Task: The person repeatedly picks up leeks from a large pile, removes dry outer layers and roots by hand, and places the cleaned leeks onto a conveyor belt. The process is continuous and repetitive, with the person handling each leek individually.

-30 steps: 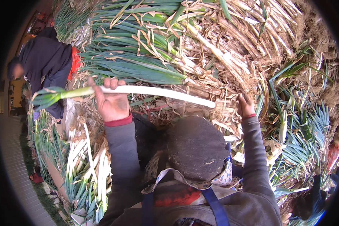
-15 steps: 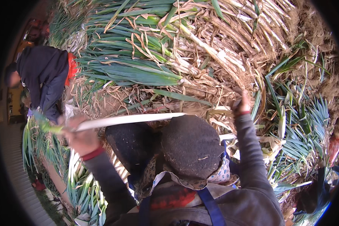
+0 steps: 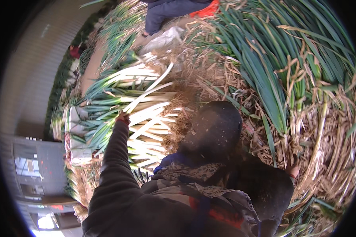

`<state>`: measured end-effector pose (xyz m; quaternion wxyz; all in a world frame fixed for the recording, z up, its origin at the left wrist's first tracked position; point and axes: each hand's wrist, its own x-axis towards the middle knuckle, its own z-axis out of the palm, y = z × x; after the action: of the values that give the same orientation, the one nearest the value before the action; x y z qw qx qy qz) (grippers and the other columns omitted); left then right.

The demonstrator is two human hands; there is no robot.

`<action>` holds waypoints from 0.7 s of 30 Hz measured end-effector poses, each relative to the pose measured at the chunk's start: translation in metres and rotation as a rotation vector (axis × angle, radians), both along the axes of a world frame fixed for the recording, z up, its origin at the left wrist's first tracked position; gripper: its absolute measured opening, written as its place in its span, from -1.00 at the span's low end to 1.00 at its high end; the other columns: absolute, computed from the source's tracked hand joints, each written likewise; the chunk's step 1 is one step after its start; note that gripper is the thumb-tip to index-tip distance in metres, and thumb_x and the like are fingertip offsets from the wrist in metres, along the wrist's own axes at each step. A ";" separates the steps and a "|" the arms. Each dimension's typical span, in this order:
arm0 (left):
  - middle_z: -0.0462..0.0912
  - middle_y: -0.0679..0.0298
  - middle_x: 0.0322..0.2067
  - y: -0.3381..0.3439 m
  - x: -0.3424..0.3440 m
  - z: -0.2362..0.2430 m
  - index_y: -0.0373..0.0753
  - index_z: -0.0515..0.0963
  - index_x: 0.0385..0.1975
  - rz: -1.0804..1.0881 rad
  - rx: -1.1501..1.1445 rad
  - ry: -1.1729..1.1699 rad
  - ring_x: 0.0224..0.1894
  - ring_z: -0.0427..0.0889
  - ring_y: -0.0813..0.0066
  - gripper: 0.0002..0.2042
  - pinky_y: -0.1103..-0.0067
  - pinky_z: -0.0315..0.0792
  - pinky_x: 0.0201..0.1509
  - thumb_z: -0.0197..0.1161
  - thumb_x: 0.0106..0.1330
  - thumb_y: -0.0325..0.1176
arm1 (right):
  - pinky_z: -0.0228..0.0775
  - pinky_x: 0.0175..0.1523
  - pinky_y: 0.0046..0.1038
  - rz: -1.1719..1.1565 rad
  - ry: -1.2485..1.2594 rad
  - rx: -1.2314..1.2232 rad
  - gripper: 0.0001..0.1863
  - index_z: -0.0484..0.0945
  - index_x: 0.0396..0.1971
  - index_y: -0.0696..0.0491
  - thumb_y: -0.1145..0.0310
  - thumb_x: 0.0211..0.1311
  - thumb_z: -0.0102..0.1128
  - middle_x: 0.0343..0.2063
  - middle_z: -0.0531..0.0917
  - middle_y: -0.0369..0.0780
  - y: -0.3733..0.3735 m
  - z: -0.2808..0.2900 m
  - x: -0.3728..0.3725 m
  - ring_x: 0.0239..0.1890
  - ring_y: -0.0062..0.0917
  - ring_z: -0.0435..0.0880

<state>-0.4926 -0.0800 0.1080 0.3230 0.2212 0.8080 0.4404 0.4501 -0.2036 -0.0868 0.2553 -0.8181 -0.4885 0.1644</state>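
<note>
one long white-stemmed stalk (image 3: 150, 90) was laid slantwise over the stalk pile (image 3: 146, 118), its lower end was met by the left hand's (image 3: 124, 117) fingers, their closure could not be told, the right hand (image 3: 293, 169), partly hidden by the dark knee (image 3: 265, 189), was seen near dry stalks (image 3: 319, 148), its grip likewise undetermined

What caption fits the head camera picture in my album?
Left hand at a pile of white-stalked green onions, brown-husked stalks at right.
</note>
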 end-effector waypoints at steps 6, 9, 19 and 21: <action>0.59 0.14 -0.59 0.007 0.093 -0.020 -0.32 0.54 -0.41 0.026 -0.195 0.566 -0.57 0.58 0.29 -0.72 0.40 0.44 -0.45 0.17 0.20 -0.17 | 0.37 0.01 -0.18 0.151 -0.358 -0.327 -0.32 0.27 0.21 -0.12 0.11 0.01 0.19 0.04 0.48 -0.11 0.016 -0.024 0.005 0.02 -0.11 0.46; 0.57 0.08 -0.33 0.058 0.114 -0.015 -0.18 0.56 -0.28 -0.336 -0.089 1.117 -0.21 0.52 0.04 -0.78 0.29 0.40 -0.10 0.14 0.16 -0.23 | 0.36 0.01 -0.23 0.244 -0.164 -0.185 -0.49 0.39 0.08 -0.01 0.32 0.04 0.18 -0.05 0.52 -0.07 0.006 -0.022 0.012 -0.04 -0.14 0.50; 0.39 0.14 0.11 0.184 0.087 -0.057 0.02 0.02 0.30 -0.710 -0.755 1.030 0.15 0.37 0.18 -0.06 0.14 0.19 0.17 0.44 -0.12 -0.12 | 0.34 0.07 -0.36 0.138 0.012 -0.423 -0.67 0.45 -0.06 0.14 0.39 0.17 0.08 -0.10 0.56 -0.09 -0.059 0.033 0.029 -0.01 -0.33 0.51; 0.45 0.06 0.03 0.183 0.080 -0.057 -0.02 0.08 0.26 -0.800 -0.596 0.998 0.08 0.44 0.12 -0.13 0.19 0.28 0.12 0.42 -0.11 -0.20 | 0.35 0.05 -0.38 0.145 0.136 -0.399 -0.67 0.45 -0.06 0.14 0.38 0.17 0.08 -0.11 0.56 -0.09 -0.058 0.032 0.027 -0.01 -0.34 0.52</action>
<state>-0.4122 0.1028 0.0509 0.0979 0.5789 0.8025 -0.1062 0.4772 -0.2616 -0.0544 0.1079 -0.8020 -0.4856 0.3305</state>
